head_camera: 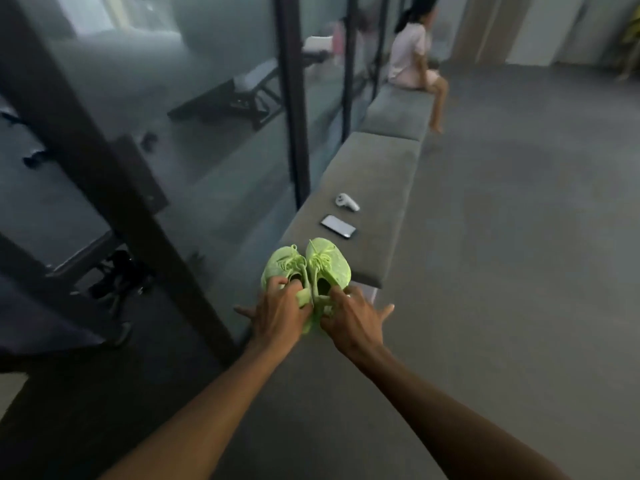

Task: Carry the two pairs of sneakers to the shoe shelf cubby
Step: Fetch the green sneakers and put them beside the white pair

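- Nearest: left hand (277,311) and right hand (349,315) reaching out side by side, fingers curled into the collars of the lime-green sneakers (306,271), thumbs splayed outward.
- One shoe per hand, heels pinched together, toes pointing away; probably gathered that way for carrying as a pair.
- Sneakers at the near end of the grey bench (367,181), whether resting on it or lifted, cannot tell.
- Second pair and shoe shelf cubby nowhere in view.
- Just beyond on the bench: dark phone (338,226), then white earbud case (347,201), likely parked there.
- Farthest: a person seated (414,60).
- No readable brand, label or writing.
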Motion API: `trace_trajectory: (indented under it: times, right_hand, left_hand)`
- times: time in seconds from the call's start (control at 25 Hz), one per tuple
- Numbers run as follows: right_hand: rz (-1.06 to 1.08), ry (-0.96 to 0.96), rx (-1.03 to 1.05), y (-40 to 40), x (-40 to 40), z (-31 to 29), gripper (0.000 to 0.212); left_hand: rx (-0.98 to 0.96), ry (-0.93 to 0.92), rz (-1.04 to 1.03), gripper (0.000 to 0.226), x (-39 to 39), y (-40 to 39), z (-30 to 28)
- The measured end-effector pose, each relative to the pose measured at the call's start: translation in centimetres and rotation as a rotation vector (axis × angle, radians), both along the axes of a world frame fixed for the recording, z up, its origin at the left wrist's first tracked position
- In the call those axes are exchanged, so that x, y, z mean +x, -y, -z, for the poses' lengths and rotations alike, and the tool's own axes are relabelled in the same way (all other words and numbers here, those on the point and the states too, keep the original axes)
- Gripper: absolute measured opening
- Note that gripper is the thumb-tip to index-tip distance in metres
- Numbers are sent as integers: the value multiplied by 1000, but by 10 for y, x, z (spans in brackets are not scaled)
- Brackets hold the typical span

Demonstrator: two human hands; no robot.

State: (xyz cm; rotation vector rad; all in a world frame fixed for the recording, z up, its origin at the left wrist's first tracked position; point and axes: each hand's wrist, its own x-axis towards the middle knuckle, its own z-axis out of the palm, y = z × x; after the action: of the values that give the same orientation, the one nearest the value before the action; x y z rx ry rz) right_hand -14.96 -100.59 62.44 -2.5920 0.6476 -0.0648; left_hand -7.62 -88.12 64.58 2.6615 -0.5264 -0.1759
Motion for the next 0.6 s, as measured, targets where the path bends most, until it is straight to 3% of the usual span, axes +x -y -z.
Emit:
trace_trajectory:
  times: [0.32,0.6]
  right_hand:
    - [375,15,-5,227,-93,3,24]
    - [480,62,33,411,-73,27,28]
  left_hand:
    - [11,117,345,21,-62,249,6]
    - [0,90,471,22,-23,445,30]
